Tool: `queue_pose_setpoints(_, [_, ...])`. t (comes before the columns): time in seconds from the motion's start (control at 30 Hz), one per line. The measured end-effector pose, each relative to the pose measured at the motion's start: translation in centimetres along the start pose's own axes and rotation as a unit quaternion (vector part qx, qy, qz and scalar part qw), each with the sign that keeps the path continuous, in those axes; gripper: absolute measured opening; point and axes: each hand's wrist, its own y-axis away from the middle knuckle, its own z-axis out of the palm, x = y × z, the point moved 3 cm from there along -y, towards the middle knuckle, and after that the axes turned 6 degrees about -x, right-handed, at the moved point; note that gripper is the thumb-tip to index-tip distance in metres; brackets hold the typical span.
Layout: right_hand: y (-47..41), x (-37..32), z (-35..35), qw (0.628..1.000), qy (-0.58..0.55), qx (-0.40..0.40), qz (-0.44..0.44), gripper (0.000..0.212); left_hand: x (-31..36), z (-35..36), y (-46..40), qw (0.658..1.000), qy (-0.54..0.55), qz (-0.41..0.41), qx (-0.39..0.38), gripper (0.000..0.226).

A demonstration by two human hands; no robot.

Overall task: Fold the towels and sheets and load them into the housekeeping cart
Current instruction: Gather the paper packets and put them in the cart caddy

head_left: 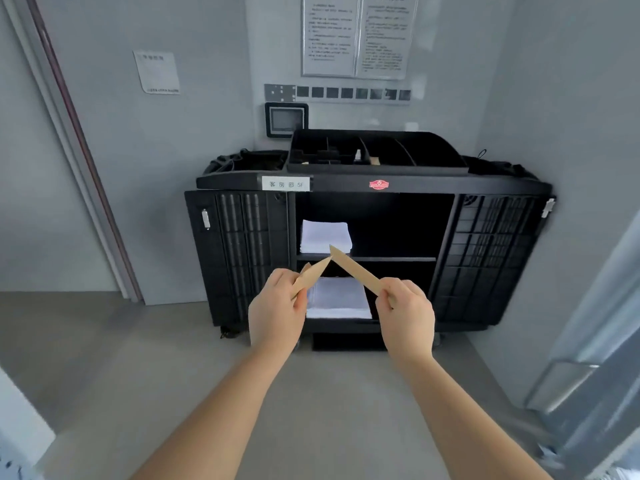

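Standing before the housekeeping cart, the left hand and right hand each pinch a stiff brown strip, while soft, light folded towels rest at the shelves' left ends, best lifted from underneath.

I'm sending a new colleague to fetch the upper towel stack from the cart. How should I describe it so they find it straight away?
Find the black housekeeping cart against the grey wall, its middle bay open. The upper towel stack is white and folded, at the left of the higher shelf. The other white stack lies one shelf lower.
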Motion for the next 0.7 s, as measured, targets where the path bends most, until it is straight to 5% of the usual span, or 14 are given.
queue_pose_setpoints(0.7, [-40.0, 18.0, 5.9, 0.999, 0.046, 0.018, -0.022, 0.019, 3.3, 28.1, -33.2, 1.0, 0.019, 0.001, 0.016, 0.015])
